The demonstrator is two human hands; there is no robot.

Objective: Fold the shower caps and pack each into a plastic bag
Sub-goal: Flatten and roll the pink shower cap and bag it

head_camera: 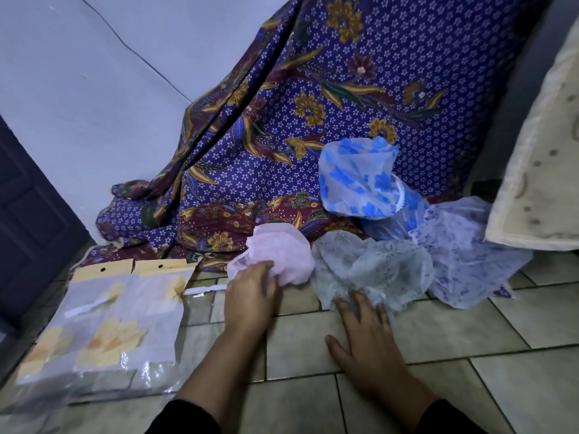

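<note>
Tiled floor point(438, 364) — 2 hands outstretched

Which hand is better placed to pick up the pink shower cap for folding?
Left. The left hand already has its fingers on the pink shower cap, apparently gripping its edge. The right hand lies flat on the pale green-patterned cap, further away.

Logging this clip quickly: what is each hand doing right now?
Left hand: fingers closed on the pink shower cap.
Right hand: open, flat, fingertips on the pale green-print shower cap.
</note>
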